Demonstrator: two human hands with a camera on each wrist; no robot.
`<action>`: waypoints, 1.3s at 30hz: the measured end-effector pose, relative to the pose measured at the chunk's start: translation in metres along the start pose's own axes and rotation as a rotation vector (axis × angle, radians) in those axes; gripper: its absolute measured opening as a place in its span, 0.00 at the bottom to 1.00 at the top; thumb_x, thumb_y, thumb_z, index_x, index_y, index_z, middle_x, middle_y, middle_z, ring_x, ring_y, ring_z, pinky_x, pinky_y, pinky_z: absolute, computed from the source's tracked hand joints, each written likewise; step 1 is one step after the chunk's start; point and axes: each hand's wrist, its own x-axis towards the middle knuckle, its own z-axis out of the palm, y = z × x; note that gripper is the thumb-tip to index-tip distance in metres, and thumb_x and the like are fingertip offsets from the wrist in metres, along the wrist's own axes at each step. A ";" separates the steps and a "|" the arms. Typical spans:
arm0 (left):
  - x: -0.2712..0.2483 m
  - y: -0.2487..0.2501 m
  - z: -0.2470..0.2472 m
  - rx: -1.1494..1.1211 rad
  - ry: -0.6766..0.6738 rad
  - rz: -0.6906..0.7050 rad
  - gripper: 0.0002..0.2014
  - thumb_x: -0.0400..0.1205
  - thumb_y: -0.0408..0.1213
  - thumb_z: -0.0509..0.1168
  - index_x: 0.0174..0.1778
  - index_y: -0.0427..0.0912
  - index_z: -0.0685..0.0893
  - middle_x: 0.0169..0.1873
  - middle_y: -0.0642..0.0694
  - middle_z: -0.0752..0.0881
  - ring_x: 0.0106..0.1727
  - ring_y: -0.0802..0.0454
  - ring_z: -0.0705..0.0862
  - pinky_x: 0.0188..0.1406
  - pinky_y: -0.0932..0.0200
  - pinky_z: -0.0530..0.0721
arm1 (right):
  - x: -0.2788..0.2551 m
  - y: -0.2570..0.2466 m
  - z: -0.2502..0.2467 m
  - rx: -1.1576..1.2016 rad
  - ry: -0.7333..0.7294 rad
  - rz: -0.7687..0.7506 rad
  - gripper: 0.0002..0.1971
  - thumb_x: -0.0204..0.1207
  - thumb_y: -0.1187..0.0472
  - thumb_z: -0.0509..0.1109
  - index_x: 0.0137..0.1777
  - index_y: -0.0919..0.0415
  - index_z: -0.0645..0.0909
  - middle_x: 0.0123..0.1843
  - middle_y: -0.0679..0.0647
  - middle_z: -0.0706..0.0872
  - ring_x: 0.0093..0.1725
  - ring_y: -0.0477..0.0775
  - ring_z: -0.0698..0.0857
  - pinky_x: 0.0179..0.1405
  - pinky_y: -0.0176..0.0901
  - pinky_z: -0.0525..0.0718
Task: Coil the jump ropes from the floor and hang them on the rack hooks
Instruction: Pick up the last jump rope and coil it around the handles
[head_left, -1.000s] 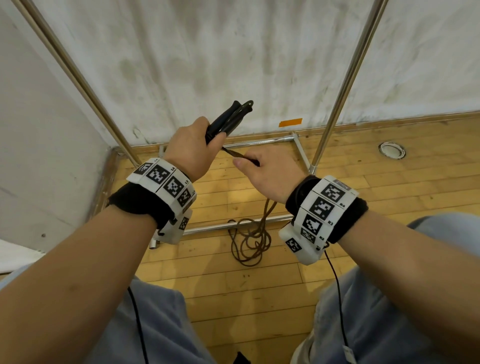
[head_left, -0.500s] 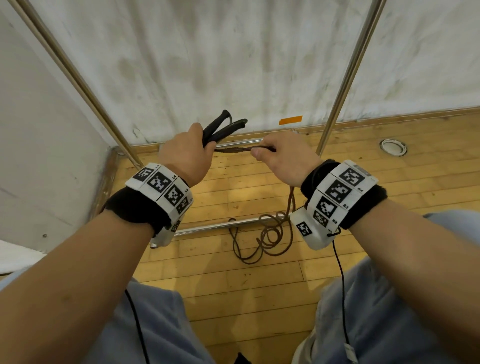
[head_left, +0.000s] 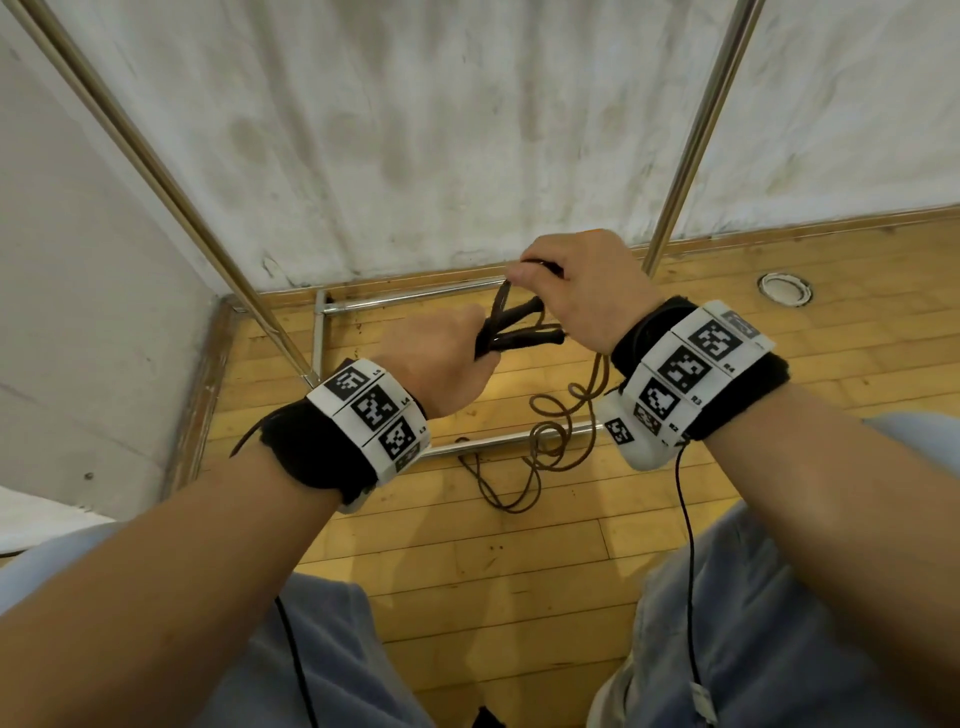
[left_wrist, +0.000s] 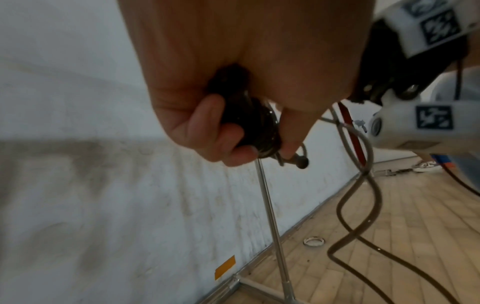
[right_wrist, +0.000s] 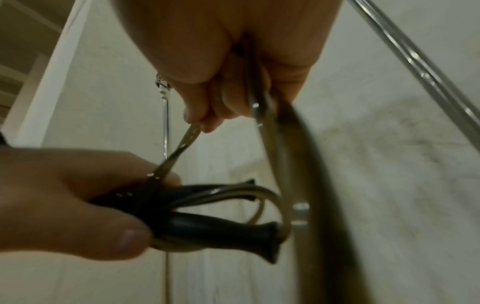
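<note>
Setting: a person stands over a wooden floor (head_left: 467, 561) in the corner of a room with scuffed white walls, seen from a head camera looking down past both forearms.
Left hand: the left hand (head_left: 441, 364) sits at the centre of the head view, fingers curled tight around the two black handles (head_left: 524, 335) of a jump rope, which poke out toward 3 o'clock.
Right hand: the right hand (head_left: 587, 286) is just above and toward 2 o'clock of the left, fingers and thumb pinching a stretch of the brown rope cord (head_left: 501, 306) that runs down to the handles.
Right wrist view: the pinched cord (right_wrist: 182, 148) runs taut from the fingertips (right_wrist: 197, 119) down to the handle bundle (right_wrist: 221, 226), where a pale loop of cord curls around the handle ends.
Left wrist view: the left hand (left_wrist: 223, 135) closes round the dark butt ends of the handles; cord (left_wrist: 363, 185) trails down to the floor.
Rope on floor: the rest of the cord (head_left: 540, 452) hangs from the hands and lies in loose tangled loops at 5 o'clock of the hands, crossing a base bar of the rack.
Rack: a chrome tube rack (head_left: 680, 156) stands against the wall, with one upright at 1 o'clock, a slanted one at 10 o'clock, and base bars on the floor.
Containers: a small round metal fitting (head_left: 784, 288) is set in the floor at 3 o'clock; what is in it cannot be told.
Wrists: both carry black bands with white marker blocks (head_left: 374, 410).
</note>
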 end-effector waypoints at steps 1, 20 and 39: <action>-0.001 0.001 -0.001 0.006 0.007 0.027 0.08 0.84 0.49 0.59 0.49 0.50 0.70 0.39 0.53 0.79 0.38 0.51 0.78 0.30 0.58 0.71 | 0.002 0.004 -0.002 -0.019 0.011 0.024 0.15 0.80 0.46 0.62 0.45 0.56 0.85 0.30 0.44 0.80 0.31 0.45 0.78 0.32 0.36 0.75; -0.016 0.000 -0.036 -0.564 0.314 0.020 0.05 0.82 0.44 0.64 0.47 0.49 0.75 0.29 0.54 0.79 0.29 0.59 0.77 0.23 0.72 0.71 | 0.003 0.013 0.014 0.546 -0.159 0.289 0.18 0.80 0.58 0.62 0.27 0.53 0.81 0.17 0.42 0.72 0.20 0.46 0.66 0.22 0.40 0.65; 0.000 0.011 -0.039 -0.755 0.328 -0.094 0.08 0.84 0.47 0.59 0.42 0.50 0.78 0.28 0.52 0.83 0.25 0.62 0.77 0.26 0.64 0.72 | -0.003 0.012 0.038 -0.261 0.109 0.179 0.15 0.83 0.54 0.59 0.59 0.59 0.83 0.50 0.54 0.72 0.45 0.54 0.71 0.44 0.43 0.68</action>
